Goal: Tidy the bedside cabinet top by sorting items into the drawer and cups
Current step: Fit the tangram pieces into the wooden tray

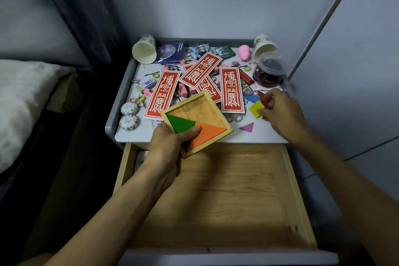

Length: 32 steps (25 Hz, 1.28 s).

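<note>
Over open drawer (226, 190), left hand (170, 142) grips tray (194, 112); right hand (280, 112) pinches yellow square (256, 108).

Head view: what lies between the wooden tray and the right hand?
In the head view, a pink triangle lies flat between the wooden tray and the right hand, which pinches a yellow square.

grey cabinet top (138, 134): red cards (232, 90), paper cups (144, 49), erasers (148, 92), jar (268, 71).

One head-worn camera was held close above the drawer (216, 201), pointed forward and down, cabinet top (135, 134) framed beyond it
</note>
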{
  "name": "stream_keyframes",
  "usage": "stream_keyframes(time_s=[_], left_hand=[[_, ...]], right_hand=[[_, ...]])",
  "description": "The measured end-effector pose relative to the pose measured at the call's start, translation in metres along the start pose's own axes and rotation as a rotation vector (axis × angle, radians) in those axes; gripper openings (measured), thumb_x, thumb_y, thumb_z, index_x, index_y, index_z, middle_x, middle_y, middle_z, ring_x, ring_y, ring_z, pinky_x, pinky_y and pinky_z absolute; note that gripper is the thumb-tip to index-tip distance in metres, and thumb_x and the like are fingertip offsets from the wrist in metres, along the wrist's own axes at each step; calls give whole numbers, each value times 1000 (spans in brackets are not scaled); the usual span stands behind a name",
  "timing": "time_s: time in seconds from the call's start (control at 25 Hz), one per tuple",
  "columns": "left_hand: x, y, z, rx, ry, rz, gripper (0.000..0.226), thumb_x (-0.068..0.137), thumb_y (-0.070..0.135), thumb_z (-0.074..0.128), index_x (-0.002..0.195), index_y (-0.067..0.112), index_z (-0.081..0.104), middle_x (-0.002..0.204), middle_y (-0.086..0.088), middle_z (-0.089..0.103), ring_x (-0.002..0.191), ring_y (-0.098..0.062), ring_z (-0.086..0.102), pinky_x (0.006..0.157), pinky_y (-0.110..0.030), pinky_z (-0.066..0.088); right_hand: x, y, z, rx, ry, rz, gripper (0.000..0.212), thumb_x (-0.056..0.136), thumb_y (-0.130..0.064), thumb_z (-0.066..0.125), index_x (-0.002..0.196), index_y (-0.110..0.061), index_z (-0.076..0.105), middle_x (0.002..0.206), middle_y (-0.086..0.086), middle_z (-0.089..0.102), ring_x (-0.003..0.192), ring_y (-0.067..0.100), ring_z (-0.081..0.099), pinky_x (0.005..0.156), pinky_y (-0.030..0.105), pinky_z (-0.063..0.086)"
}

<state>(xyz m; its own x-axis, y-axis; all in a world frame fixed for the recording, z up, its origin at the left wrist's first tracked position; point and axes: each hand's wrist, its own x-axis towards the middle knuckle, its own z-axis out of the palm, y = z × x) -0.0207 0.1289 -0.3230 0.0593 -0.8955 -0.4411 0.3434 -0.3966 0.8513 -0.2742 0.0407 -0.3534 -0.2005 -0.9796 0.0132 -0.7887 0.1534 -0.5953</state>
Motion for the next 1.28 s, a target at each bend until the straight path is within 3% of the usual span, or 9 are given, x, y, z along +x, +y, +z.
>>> stream_keyframes(time_s=[0.2,0.36,0.44,0.48,0.6,0.72,0.96,1.2,1.28], left_hand=[[1,-3,3,36,-9,9,37,81,1,71,117,5,63,103,-10,73,87,-23,71,63,-28,57],[2,-3,3,47,-22,8,38,81,2,71,118,5,62,104,-10,73,88,-22,70,60,-27,56],[3,-5,2,69,-38,6,38,81,2,72,118,5,62,103,-10,74,86,-21,71,59,-26,55],[4,-6,2,81,-43,6,39,80,2,72,118,5,62,104,-9,74,88,-21,71,60,-26,56],[5,-8,2,105,-59,15,42,80,0,71,121,5,61,108,-10,73,98,-26,70,71,-31,57],[3,-8,5,109,-94,24,41,81,-3,70,120,6,61,108,-10,73,101,-28,69,83,-40,58],[-1,-10,9,124,-109,32,43,78,-10,69,118,6,61,105,-12,74,97,-30,70,82,-41,59],[-2,-6,5,48,-59,-64,38,80,-4,69,113,12,63,103,-9,74,98,-30,69,80,-41,57],[-3,-5,3,16,-42,-96,36,80,3,72,113,12,63,102,-9,75,97,-29,70,80,-40,58]], right_hand=[[-2,1,-9,63,55,-25,25,86,-13,72,109,-14,64,88,3,61,82,25,67,75,37,58],[-7,-13,-22,179,109,-100,20,89,-13,68,108,-11,68,85,7,65,68,10,67,58,11,48],[-10,-22,-27,217,92,-106,21,89,-15,68,110,-11,68,86,3,65,68,5,64,58,5,45],[-13,-27,-30,274,54,-96,22,90,-15,67,111,-11,67,87,2,66,68,5,64,61,6,47],[-28,-46,-35,417,-225,-134,17,90,-12,67,106,-18,64,89,2,69,74,16,68,73,29,58],[-48,-64,-24,338,-429,-285,19,86,-9,70,101,-19,66,79,1,67,72,17,70,68,29,59],[-59,-70,-5,209,-334,-330,15,80,-16,78,92,-21,71,80,-2,67,73,12,67,71,37,60],[-61,-75,-14,277,-282,-332,25,84,-15,73,109,-20,71,89,0,70,70,9,69,65,20,55],[-57,-74,-22,354,-278,-316,27,87,-11,69,112,-22,68,82,3,70,70,12,69,65,27,57]])
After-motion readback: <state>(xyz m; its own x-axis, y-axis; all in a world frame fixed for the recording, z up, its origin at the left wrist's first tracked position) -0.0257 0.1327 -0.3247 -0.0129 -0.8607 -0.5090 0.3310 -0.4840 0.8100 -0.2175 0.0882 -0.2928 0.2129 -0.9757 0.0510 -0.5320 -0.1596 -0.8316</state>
